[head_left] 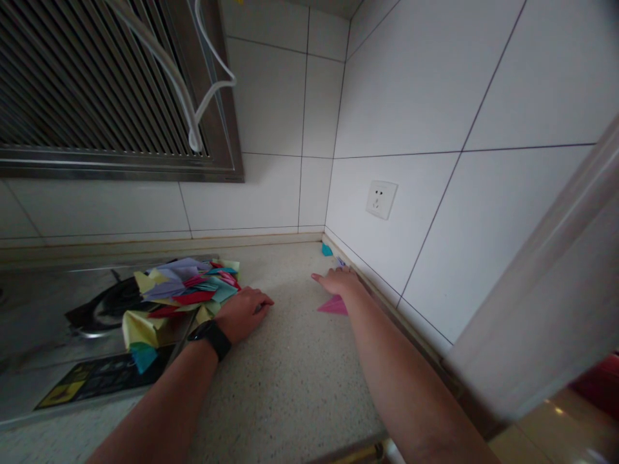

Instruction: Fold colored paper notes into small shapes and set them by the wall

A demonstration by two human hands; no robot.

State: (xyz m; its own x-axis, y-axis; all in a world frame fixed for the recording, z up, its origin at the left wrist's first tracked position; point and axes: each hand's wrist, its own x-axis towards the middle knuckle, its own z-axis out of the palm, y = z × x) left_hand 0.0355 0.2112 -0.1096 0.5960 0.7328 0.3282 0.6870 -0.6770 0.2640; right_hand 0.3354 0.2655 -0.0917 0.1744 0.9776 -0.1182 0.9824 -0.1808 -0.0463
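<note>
My left hand [245, 314], with a black watch [211, 338] on its wrist, rests on the speckled counter [290, 374]. Its fingers are curled in, and nothing shows between them. Right beside it lies a heap of folded coloured papers [193, 283] in yellow, lilac, red and teal. My right hand [338, 281] reaches to the foot of the right wall, thumb out to the left and fingers spread. Just past its fingertips is a small bluish-purple piece [341, 262]. A pink folded paper [333, 305] lies partly under my right wrist. Farther back sits a teal paper piece [327, 249].
The paper heap covers part of a gas stove [29, 322] on the left. A slatted range hood [120, 84] with a hanging white cable [178, 84] is above it. On the tiled right wall is a socket [382, 200]; a pale blurred upright [541, 309] stands at right.
</note>
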